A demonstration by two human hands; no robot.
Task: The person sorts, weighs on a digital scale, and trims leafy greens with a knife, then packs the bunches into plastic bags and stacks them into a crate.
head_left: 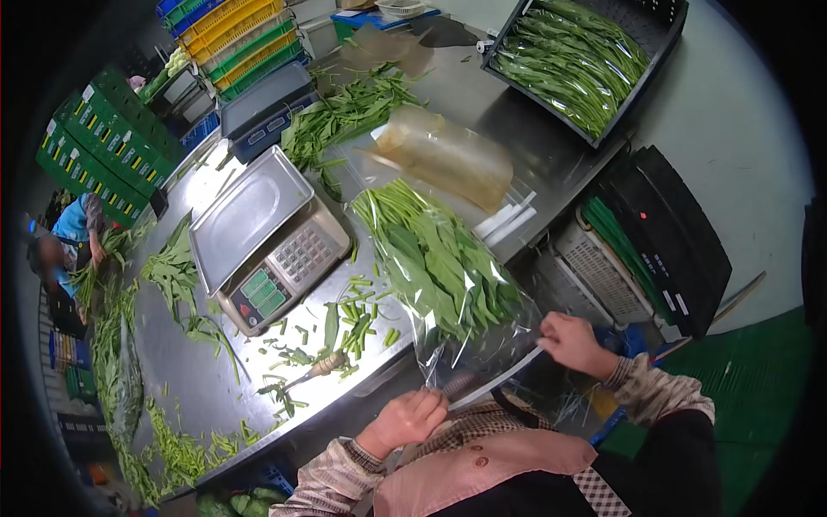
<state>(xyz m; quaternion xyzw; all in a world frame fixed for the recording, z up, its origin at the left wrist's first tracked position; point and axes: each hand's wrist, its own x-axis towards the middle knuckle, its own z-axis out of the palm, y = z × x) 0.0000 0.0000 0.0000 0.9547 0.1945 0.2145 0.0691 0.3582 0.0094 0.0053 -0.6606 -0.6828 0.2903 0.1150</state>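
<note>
A clear plastic bag of leafy green stems (444, 267) lies at the table's front edge, its cut stems pointing away from me. My left hand (412, 420) is closed on the left corner of the bag's near end. On the right corner, my right hand (579, 345) is closed too. A white strip (498, 377) runs along the bag's edge between both hands. Left of the bag stands a digital scale (284, 258) with a bare metal tray. A knife with a wooden handle (327, 364) lies among cut stem pieces (357, 319).
Beyond the bag lies a stack of plastic film (444, 158). A black crate (594, 129) of bagged greens stands back right, more crates (663, 241) below. Loose greens (345, 112) and a second scale (267, 112) are farther back. A person (77, 237) handles greens far left.
</note>
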